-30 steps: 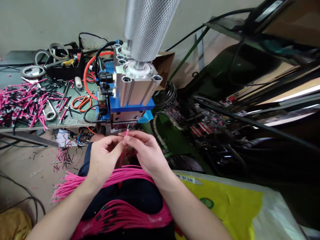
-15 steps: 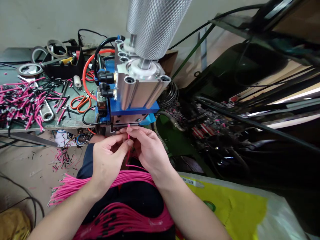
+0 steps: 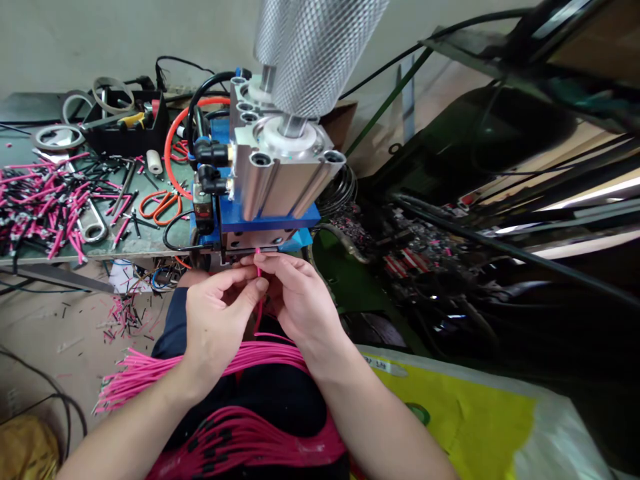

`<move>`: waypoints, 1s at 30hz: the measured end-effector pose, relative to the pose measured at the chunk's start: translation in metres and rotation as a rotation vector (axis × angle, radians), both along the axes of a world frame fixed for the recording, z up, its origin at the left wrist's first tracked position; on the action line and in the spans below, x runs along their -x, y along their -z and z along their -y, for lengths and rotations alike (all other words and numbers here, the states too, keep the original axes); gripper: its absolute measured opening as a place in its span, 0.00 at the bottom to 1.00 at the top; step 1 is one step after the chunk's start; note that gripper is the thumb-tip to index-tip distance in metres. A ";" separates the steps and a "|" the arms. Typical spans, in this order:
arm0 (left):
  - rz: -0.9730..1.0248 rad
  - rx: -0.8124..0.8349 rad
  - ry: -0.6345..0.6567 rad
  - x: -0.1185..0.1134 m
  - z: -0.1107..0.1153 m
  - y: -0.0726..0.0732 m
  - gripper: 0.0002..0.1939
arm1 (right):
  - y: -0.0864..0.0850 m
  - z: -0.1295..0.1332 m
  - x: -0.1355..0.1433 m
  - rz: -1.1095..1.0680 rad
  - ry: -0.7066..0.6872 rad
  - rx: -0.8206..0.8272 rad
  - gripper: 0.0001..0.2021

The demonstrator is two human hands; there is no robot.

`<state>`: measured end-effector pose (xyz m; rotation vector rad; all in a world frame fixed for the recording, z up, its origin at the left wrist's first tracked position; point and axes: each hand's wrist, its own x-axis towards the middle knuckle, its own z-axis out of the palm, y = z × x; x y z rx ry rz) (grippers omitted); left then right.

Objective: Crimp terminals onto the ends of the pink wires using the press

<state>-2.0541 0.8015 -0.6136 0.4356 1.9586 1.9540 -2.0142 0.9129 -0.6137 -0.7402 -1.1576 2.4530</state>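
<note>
Between my hands, a thin pink cable (image 3: 259, 317) stands upright, its top end at the lower metal jaw of a pneumatic press (image 3: 273, 237). My left hand (image 3: 220, 307) pinches the cable from the left with thumb and finger. From the right, my right hand (image 3: 300, 290) grips it a little higher, close under the press. The cable's lower part bends down towards my lap. Across my thighs lies a bundle of pink cables (image 3: 145, 377) with bare-looking tips. A second pink bundle (image 3: 260, 437) with black sleeves rests nearer to me. Some fingertips are hidden behind the cable.
On the green bench (image 3: 125, 248) at left lie pink and black cable offcuts (image 3: 50, 207), a wrench (image 3: 94, 223), orange-handled scissors (image 3: 161, 208) and a black tool box (image 3: 127, 137). A yellow and white sack (image 3: 475, 413) is at my right. Knurled cylinders (image 3: 320, 60) rise above the press.
Both hands keep their pinch on the cable at the press. The view has shifted very slightly; nothing else has visibly moved.
</note>
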 end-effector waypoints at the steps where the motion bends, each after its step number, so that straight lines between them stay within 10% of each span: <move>1: 0.005 0.000 0.000 0.000 0.000 0.000 0.09 | 0.000 0.000 0.000 0.007 0.006 -0.005 0.04; 21: -0.248 0.083 0.151 -0.022 0.038 0.027 0.07 | 0.022 0.019 -0.052 -0.013 -0.139 -0.482 0.10; 26: -0.502 0.312 0.085 -0.014 0.097 0.052 0.12 | 0.051 -0.032 -0.088 0.172 0.340 -0.744 0.11; 30: -0.456 0.543 0.055 -0.002 0.160 0.076 0.10 | 0.108 -0.113 -0.101 0.317 0.792 -0.323 0.06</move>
